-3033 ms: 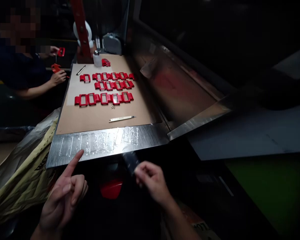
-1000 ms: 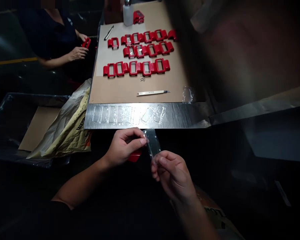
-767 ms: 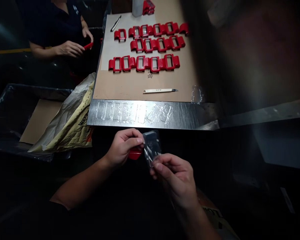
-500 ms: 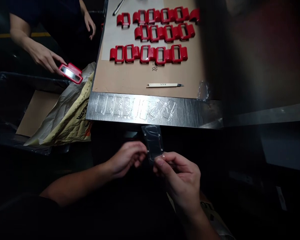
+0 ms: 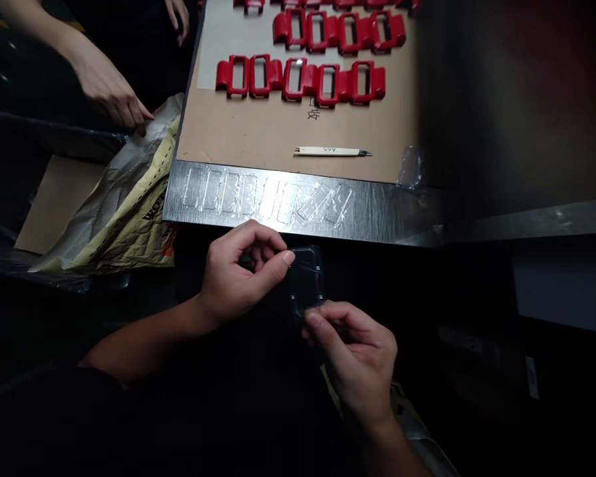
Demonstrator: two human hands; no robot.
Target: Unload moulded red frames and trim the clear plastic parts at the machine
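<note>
Between my hands, just below the table's front edge, is a clear rectangular film (image 5: 306,281) with small pale marks along its sides. My right hand (image 5: 357,348) pinches its lower end between thumb and forefinger. At its upper left corner, the thumb and forefinger of my left hand (image 5: 243,268) are closed on it. Several clear rectangular pieces (image 5: 249,193) lie in a row on the metal strip (image 5: 377,209) at the table edge. A white pen-like tool (image 5: 330,152) rests on the brown board behind the strip.
Rows of red frames (image 5: 328,85) stand on the brown board (image 5: 243,136). Another clear piece (image 5: 410,167) lies to the right. A co-worker's hand (image 5: 112,93) is over a yellow and grey bag (image 5: 129,199) at the left, beside a dark lined box (image 5: 10,142).
My left hand has moved up and closed on the film's upper left corner. The co-worker's hand no longer shows the red frame it held. The view has shifted, so the table sits higher.
</note>
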